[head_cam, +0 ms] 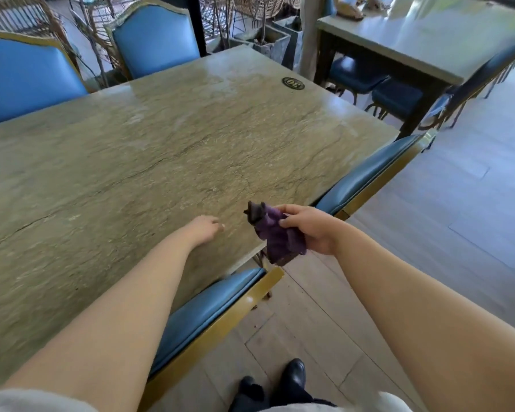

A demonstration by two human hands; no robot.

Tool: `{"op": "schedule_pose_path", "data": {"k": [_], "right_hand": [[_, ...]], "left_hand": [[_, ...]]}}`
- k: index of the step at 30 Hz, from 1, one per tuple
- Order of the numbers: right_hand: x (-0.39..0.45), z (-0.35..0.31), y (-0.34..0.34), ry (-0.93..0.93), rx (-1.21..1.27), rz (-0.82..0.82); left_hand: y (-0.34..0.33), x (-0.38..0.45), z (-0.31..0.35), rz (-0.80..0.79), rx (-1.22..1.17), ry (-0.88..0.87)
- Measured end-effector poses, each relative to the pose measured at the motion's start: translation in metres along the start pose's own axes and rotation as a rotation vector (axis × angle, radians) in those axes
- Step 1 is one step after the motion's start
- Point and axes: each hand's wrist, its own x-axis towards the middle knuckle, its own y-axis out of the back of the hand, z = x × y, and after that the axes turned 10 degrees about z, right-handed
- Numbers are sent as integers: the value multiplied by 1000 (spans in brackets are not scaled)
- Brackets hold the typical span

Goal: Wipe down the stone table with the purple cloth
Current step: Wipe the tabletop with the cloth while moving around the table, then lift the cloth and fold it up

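- Purple cloth [275,233] is hanging bunched in the right hand [312,228], over the table [131,162] corner at about 5 o'clock of the slab.
- Right fingers [289,223] are pinching the cloth, thumb on top.
- Left hand [204,228] is reaching over the table just beside the cloth at its 9 o'clock, fingers relaxed, gripping nothing.
- Blue chairs [366,173] are sitting tucked along the edges.

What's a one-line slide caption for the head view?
Right hand holds the bunched purple cloth above the stone table corner; left hand reaches over the tabletop.
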Motion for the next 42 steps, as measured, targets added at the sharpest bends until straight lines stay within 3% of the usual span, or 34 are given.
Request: {"op": "schedule_pose_path", "data": {"k": [6,10,12,18,22,32,42], "right_hand": [[-8,-15,5,-31,445,-1],[-7,-31,23,-36,527,-95],[-3,-39,37,-19,510,-115],[22,-66,87,27,410,-147],[52,-81,130,30,296,-33],[126,-117,245,12,167,136],[220,-153,321,20,-114,92]], "left_hand": [[-9,-16,43,-37,-450,66],[-15,-24,74,-236,-723,186],[-16,-18,90,-262,-878,221],[-20,7,152,-48,-1148,245],[-34,22,195,179,-1314,229],[-51,70,286,331,-1406,182],[-51,167,345,210,-1392,190]]}}
